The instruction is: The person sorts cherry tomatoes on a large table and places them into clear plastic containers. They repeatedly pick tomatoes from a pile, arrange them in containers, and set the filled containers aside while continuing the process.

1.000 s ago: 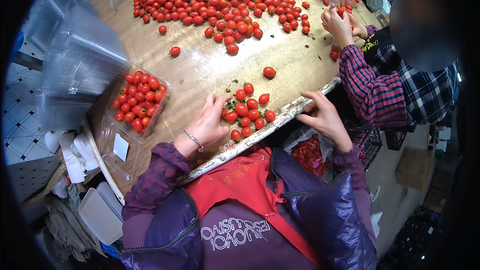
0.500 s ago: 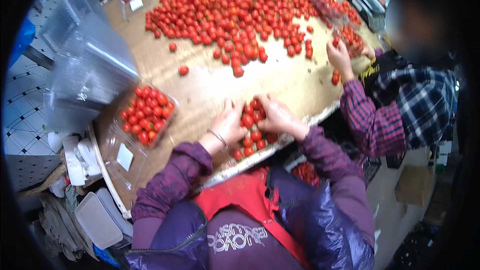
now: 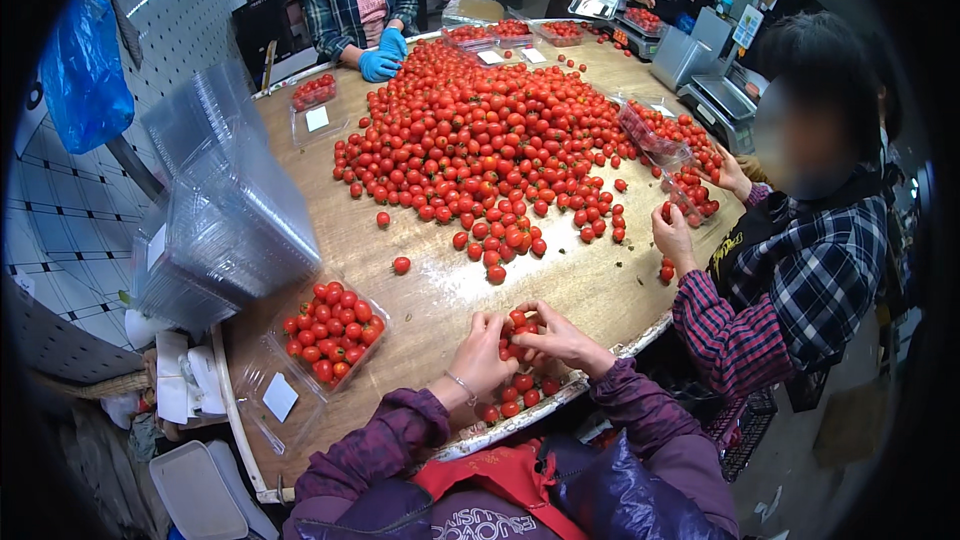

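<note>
Near the front edge of the table, both hands meet over a small group of red cherry tomatoes (image 3: 518, 393). My left hand (image 3: 484, 356) has its fingers curled against the upper tomatoes of that group. From the other side, my right hand (image 3: 562, 342) bends its fingers and thumb around those same tomatoes. Parts of the held tomatoes are hidden by the fingers. To the left of my hands stands a clear plastic box (image 3: 372, 348) filled with cherry tomatoes. Its open clear lid (image 3: 300, 410) lies flat beside it, bearing a white label.
A large heap of cherry tomatoes (image 3: 480, 130) covers the table's middle. Stacked clear boxes (image 3: 235, 210) rise at the left. On the right, a co-worker's hand (image 3: 676, 240) handles tomatoes. Blue-gloved hands (image 3: 382, 60) rest at the far side. A scale (image 3: 720, 105) stands at the right edge.
The view has tilted up, bringing the far workers into sight. My hands have drawn closer together, and their fingers now close on the upper tomatoes of the group.
</note>
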`<action>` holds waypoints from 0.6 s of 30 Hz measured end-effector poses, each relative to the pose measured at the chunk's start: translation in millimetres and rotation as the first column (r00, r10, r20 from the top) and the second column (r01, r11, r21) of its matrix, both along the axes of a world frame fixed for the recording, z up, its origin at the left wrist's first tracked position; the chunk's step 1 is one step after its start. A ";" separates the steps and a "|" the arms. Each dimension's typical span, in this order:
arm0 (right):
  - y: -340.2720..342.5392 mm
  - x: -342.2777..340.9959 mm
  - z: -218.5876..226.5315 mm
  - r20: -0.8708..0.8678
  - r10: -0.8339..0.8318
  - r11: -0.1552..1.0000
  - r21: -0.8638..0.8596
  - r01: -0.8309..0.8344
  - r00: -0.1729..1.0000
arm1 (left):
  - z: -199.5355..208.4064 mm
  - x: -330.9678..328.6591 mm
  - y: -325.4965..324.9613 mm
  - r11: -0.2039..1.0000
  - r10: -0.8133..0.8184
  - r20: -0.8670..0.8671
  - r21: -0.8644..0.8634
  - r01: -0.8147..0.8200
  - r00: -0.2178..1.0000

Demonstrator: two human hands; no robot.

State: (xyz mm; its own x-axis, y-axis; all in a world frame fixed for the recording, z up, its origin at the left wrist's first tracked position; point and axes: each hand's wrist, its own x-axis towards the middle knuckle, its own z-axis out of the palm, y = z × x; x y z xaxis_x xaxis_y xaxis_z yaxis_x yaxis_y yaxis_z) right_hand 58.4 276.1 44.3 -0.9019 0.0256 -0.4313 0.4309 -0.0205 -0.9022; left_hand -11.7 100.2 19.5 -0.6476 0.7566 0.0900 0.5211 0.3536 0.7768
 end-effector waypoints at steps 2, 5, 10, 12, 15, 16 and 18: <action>-3.1 -0.8 2.9 0.037 -0.056 0.995 -0.076 0.059 0.998 | -0.1 -1.9 1.6 0.997 -0.003 0.039 0.080 0.000 0.999; -4.5 -0.1 -11.4 0.077 -0.088 0.977 -0.189 0.101 0.993 | -5.9 -3.4 2.9 0.978 0.022 0.213 0.198 -0.065 0.977; -18.0 -5.2 -17.3 0.139 -0.141 0.879 -0.438 0.188 0.980 | 3.7 -9.3 -7.2 0.920 -0.003 0.616 0.311 -0.239 0.788; -31.1 -11.6 -9.2 0.117 -0.107 0.879 -0.454 0.149 0.987 | 13.3 -11.8 -15.5 0.882 0.056 0.616 0.339 -0.329 0.786; -54.9 -29.9 -6.6 0.053 -0.075 0.879 -0.467 0.091 0.996 | 11.6 -24.0 -38.9 0.813 0.101 0.627 0.395 -0.427 0.773; -64.3 -35.6 1.3 0.038 -0.063 0.888 -0.453 0.073 0.997 | 20.9 -27.5 -47.2 0.795 0.136 0.634 0.389 -0.465 0.762; -84.5 -50.7 12.5 -0.012 -0.028 0.905 -0.424 0.020 1.000 | 37.6 -35.2 -67.1 0.767 0.181 0.662 0.368 -0.525 0.727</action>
